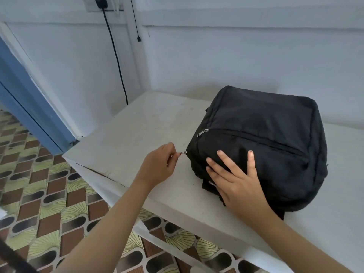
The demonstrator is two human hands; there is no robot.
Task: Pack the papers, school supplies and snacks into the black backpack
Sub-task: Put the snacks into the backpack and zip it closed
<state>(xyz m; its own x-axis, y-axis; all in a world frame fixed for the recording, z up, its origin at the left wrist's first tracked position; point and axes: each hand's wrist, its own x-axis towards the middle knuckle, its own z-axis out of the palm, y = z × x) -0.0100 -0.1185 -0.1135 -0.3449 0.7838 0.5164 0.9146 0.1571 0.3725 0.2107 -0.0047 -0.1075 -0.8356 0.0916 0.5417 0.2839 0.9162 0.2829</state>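
Observation:
The black backpack (262,134) lies flat on the white table (141,131), its front pocket facing up. A silver zipper pull (202,133) rests at the left end of the pocket zipper. My left hand (159,164) pinches a second small metal zipper pull (184,153) at the bag's near-left corner. My right hand (236,180) presses flat on the bag's near side, fingers spread and straight. No papers, supplies or snacks are in sight.
The table stands against a white wall, and its left front corner (67,155) juts over the patterned tile floor (39,194). A black cable (116,56) hangs down the wall behind the table. A blue door frame (29,107) stands at the left.

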